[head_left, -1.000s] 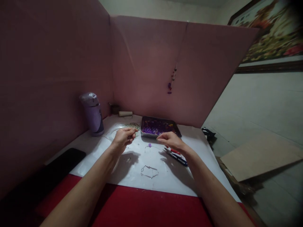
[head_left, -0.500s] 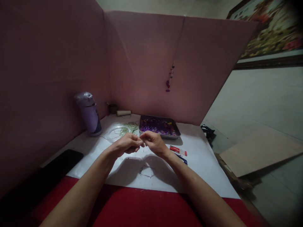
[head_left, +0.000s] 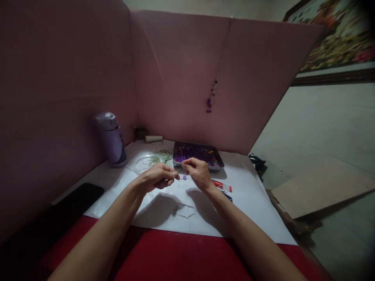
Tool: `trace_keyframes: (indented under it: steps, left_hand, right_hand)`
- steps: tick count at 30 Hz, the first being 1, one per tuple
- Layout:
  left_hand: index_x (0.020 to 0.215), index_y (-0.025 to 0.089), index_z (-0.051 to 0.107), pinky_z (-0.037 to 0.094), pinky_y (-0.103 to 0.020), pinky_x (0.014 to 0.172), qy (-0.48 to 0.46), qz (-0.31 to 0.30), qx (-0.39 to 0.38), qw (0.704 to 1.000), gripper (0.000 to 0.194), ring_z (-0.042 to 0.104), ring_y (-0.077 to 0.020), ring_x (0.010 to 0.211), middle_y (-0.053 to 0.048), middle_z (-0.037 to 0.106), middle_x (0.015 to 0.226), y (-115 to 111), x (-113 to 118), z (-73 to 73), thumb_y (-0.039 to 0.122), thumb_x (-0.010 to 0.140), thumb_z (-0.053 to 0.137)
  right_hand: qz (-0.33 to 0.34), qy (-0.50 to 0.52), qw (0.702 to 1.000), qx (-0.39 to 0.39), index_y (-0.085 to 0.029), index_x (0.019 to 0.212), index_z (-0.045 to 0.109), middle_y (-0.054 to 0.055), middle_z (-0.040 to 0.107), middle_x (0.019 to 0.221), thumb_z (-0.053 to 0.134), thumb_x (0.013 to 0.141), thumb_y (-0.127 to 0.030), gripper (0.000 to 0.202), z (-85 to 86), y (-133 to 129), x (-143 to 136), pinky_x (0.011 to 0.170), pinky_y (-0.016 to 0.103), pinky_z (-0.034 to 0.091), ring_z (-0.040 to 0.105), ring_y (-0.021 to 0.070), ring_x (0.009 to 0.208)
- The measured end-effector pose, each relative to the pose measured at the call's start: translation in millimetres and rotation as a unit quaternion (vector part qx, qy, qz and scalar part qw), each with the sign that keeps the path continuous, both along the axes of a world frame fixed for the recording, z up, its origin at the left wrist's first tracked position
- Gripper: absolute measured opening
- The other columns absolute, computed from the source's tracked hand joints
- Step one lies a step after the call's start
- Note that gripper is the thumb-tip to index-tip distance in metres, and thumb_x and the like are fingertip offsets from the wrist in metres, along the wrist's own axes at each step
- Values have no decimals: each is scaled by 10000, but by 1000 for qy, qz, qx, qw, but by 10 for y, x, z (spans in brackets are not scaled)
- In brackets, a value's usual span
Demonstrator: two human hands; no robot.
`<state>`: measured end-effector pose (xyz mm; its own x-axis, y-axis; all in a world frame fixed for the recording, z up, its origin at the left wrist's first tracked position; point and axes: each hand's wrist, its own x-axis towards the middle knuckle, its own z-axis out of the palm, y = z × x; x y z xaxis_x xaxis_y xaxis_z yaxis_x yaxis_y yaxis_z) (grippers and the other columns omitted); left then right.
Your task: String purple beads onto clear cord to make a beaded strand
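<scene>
My left hand (head_left: 160,177) is closed in a pinch on one part of a thin thread (head_left: 179,169). A short way to its right, my right hand (head_left: 198,174) pinches the same thread between thumb and fingers. The thread runs slanting across the small gap between the fingertips. Just below that gap is a purple bead (head_left: 184,177); whether it hangs on the thread or lies on the paper, I cannot tell. A tray (head_left: 217,169) of mostly purple beads stands right behind my right hand. Shadows of both hands and a thin strand fall on the white paper (head_left: 249,210).
A purple flask (head_left: 111,140) stands at the left, near a clear ring-shaped dish (head_left: 139,162) and green threads (head_left: 162,157). A red-and-clear packet (head_left: 222,185) lies by my right wrist. A black object (head_left: 79,199) lies front left. A beaded strand (head_left: 209,102) hangs on the pink partition.
My hands have moved apart slightly, the right one going right. The thread between the fingertips and the purple bead have come into view.
</scene>
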<state>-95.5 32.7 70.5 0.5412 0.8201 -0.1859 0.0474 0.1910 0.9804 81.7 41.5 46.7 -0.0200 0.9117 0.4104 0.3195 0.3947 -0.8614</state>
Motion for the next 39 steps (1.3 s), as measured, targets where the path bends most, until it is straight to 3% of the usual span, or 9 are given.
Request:
trace_keyframes:
  steps: [6, 9, 11, 15, 19, 22, 27, 31, 39]
  left_hand:
    - [723, 80, 663, 117, -166, 329, -45, -12, -37, 998, 153, 262, -14, 299, 4, 486, 441, 17, -19, -1, 230, 696, 669]
    - [739, 76, 651, 135, -150, 327, -98, 20, -51, 994, 137, 269, -12, 303, 15, 471, 438, 53, -30, -12, 208, 702, 660]
    - [735, 76, 642, 157, -137, 328, -137, 55, -56, 987, 96, 282, -9, 308, 15, 471, 446, 76, -33, -16, 169, 708, 641]
    - [740, 75, 639, 211, -121, 337, -182, 102, -51, 977, 66, 353, -17, 340, -10, 506, 488, 102, -30, -31, 138, 734, 617]
    - [751, 77, 642, 258, -118, 345, -195, 127, -21, 972, 74, 410, -29, 366, -17, 523, 513, 104, -21, -55, 149, 735, 639]
    - [746, 76, 642, 271, -122, 344, -197, 141, -13, 970, 80, 401, -26, 352, -12, 522, 503, 110, -28, -58, 155, 736, 641]
    - [712, 64, 637, 224, -117, 328, -216, 202, -1, 955, 64, 357, -14, 333, -3, 495, 477, 149, -84, -31, 127, 715, 645]
    - [682, 67, 624, 192, -125, 319, -199, 237, 13, 951, 50, 352, -21, 323, -6, 487, 460, 180, -122, -36, 112, 699, 638]
    - [642, 64, 623, 172, -141, 314, -182, 242, 28, 953, 73, 319, -22, 303, -3, 474, 421, 177, -95, -61, 123, 670, 656]
  right_hand:
    - [-22, 37, 999, -19, -180, 779, 642, 30, 644, 653, 597, 729, -318, 153, -8, 28, 22, 473, 256, 422, 501, 121, 463]
    - [-28, 75, 997, -20, -187, 971, 589, 29, 673, 728, 591, 737, -343, 281, -9, 16, -7, 388, 236, 371, 443, 90, 385]
    - [-16, 105, 994, -37, -179, 918, 584, 37, 679, 726, 585, 747, -404, 283, 3, -12, -47, 354, 219, 322, 408, 72, 358]
    - [101, 106, 977, -152, -140, 684, 607, 86, 684, 695, 527, 757, -580, 453, 44, -114, -160, 346, 194, 229, 401, 55, 374]
    - [228, 98, 938, -242, -132, 746, 624, 66, 676, 645, 570, 731, -606, 477, 39, -217, -252, 361, 193, 132, 285, 30, 354]
    - [260, 131, 917, -271, -143, 761, 607, -22, 574, 526, 654, 690, -550, 415, -19, -242, -273, 366, 200, 102, 209, 25, 351]
    - [238, 153, 913, -295, -152, 724, 602, -81, 413, 474, 667, 664, -552, 411, -123, -186, -205, 372, 199, 100, 196, 25, 354]
    - [205, 144, 927, -279, -137, 689, 626, -58, 465, 468, 701, 618, -547, 422, -179, -109, -129, 380, 205, 118, 231, 30, 366]
    - [165, 156, 940, -253, -147, 640, 617, -18, 571, 529, 713, 623, -518, 384, -203, -113, -126, 404, 214, 179, 309, 45, 393]
